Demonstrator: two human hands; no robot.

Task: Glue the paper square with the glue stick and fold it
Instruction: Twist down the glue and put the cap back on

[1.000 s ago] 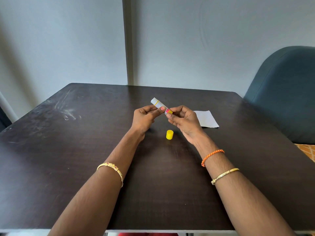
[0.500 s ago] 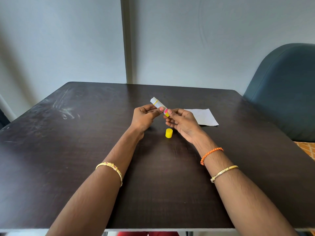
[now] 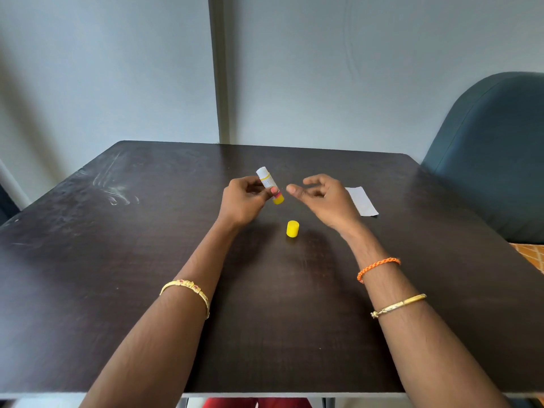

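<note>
My left hand grips a white glue stick with a yellow base, held tilted above the dark table. The stick's yellow cap stands on the table just in front of my hands. Right of the stick, my right hand hovers with fingers loosely spread and holds nothing. The white paper square lies flat on the table behind my right hand, partly hidden by it.
A dark blue upholstered chair stands at the table's right side. A grey wall rises behind the far table edge. Pale scuff marks show on the table's left part.
My right hand has let go of the glue stick's yellow end and moved a little to the right, fingers spreading. My left hand keeps the stick, now tilted more upright.
</note>
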